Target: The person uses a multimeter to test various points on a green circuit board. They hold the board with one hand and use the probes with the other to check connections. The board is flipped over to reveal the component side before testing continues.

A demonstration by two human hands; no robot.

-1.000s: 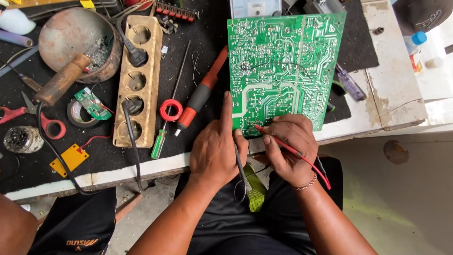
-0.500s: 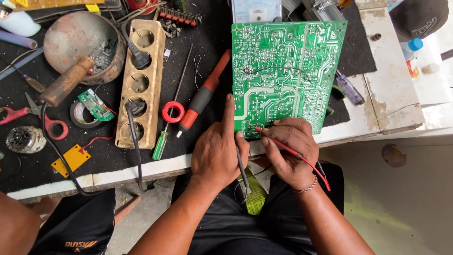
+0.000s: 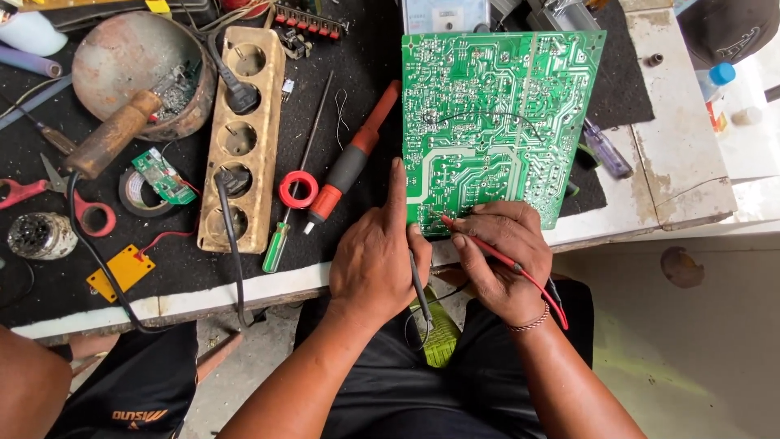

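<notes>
A large green circuit board [image 3: 496, 122] lies solder side up on the black bench mat. My right hand [image 3: 500, 256] holds a red test probe [image 3: 487, 248] whose tip touches the board's near edge. My left hand [image 3: 378, 256] grips a black test probe [image 3: 420, 284] and its forefinger stretches along the board's left edge. Both probe leads hang down over my lap.
A wooden socket strip [image 3: 244, 134] with black plugs lies left of the board. A red-and-black screwdriver [image 3: 349, 167], a green-handled screwdriver [image 3: 280, 240], red tape ring [image 3: 298, 189], scissors [image 3: 49, 195], a metal bowl [image 3: 134, 69] and a wooden-handled soldering iron [image 3: 110, 146] crowd the mat. Another person's knee [image 3: 28, 390] sits at bottom left.
The red probe tip has shifted slightly along the board's near edge. My left hand has stayed at the board's left edge.
</notes>
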